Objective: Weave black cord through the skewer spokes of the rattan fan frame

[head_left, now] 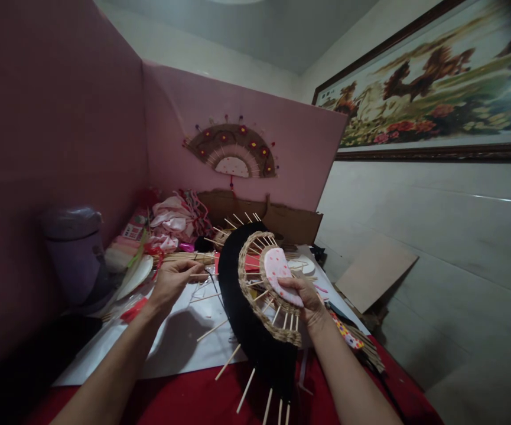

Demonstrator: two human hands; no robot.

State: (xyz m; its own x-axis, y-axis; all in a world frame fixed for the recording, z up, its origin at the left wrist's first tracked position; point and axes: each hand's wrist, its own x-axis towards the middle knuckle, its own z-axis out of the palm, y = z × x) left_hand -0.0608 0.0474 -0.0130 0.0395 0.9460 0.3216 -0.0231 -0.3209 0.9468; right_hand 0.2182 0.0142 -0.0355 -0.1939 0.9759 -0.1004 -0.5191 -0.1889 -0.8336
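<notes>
A half-round fan (241, 307) with a broad black band, a braided tan ring and thin wooden sticks is held upright above the table, its sticks pointing left and down. My right hand (306, 298) grips its pink dotted centre piece (277, 268), with the thumb on the front. At the fan's left edge, the fingertips of my left hand (179, 280) are pinched together by a stick end and a thin black strand (213, 286). The strand runs to the black band.
A finished brown fan with red flowers (226, 141) hangs on the pink panel (290, 136). Pink cloth (173, 218) and a purple tumbler (75, 260) stand at the left. Bundled sticks (368, 354) lie at the right. White paper (171, 360) covers part of the red cloth (184, 401).
</notes>
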